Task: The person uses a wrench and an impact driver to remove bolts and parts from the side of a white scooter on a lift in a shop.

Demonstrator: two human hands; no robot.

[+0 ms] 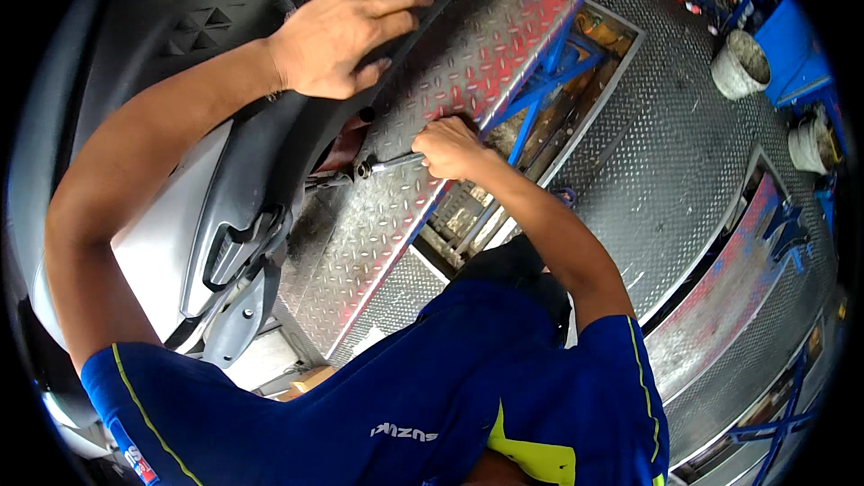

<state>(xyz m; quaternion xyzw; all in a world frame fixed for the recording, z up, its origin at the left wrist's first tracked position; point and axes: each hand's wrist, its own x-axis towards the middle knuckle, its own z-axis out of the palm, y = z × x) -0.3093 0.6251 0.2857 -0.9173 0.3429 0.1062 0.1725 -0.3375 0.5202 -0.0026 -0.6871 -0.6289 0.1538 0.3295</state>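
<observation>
My left hand (346,31) rests on the upper edge of a scooter's black plastic body (270,157), fingers apart and gripping nothing. Below and to its right, my right hand (445,148) is closed round a metal wrench (387,165). The wrench's round head sits low beside the scooter's underside, over a diamond-plate lift platform (351,270) with worn red paint. A reddish-brown part (345,147) shows in the dark gap under the body, partly hidden. A grey footrest piece (238,315) hangs at the scooter's lower side.
Blue scissor supports (553,63) stand in a recessed pit beside the platform. A second worn lift plate (711,297) is set in the metal floor (657,144) at right. Two grimy white buckets (740,67) (810,144) stand by a blue rack (783,45) with cables and small items.
</observation>
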